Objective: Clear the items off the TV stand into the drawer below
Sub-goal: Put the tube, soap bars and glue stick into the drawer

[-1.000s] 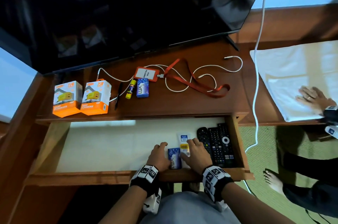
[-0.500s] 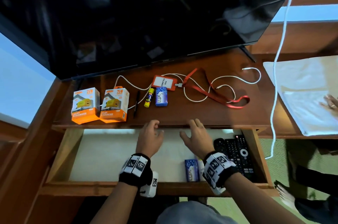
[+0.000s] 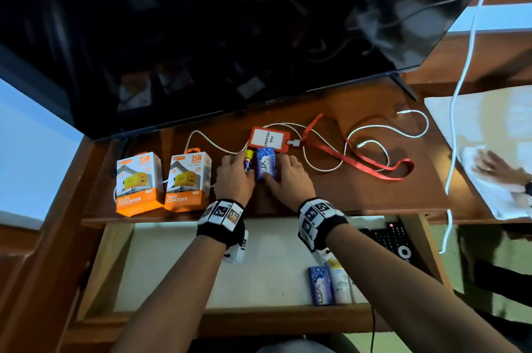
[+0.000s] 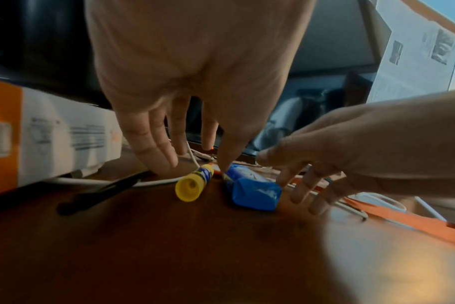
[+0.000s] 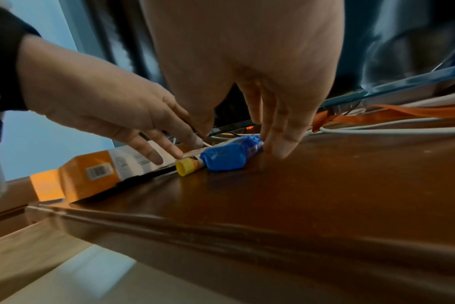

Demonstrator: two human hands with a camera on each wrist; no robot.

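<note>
a dark wood counter (image 3: 331,194) runs under the black tv (image 3: 230,36), with a white cloth (image 3: 489,128) off to the tv's right and green floor below that. under the counter the drawer (image 3: 172,266) stands open; its pale bottom holds a blue pack (image 3: 320,285), a white tube (image 3: 339,285) beside it, and remotes (image 3: 394,240) at its right wall. on the counter, below the tv, my left hand (image 3: 234,177) lies over the glue stick (image 4: 192,186), fingers (image 4: 156,148) straight and released, tips down on the wood. my right hand (image 3: 288,177) grasps the soap (image 3: 266,164), thumb on one side, fingers (image 5: 281,133) on the other. soap and glue stick lie side by side, touching, long axes running from the counter's front edge toward the tv; the stick's yellow cap points at me. left of them stand two charger boxes (image 3: 164,180); a badge (image 3: 267,138) touches the soap's far end, a red lanyard (image 3: 359,157) and white cable (image 3: 388,134) trailing right.
</note>
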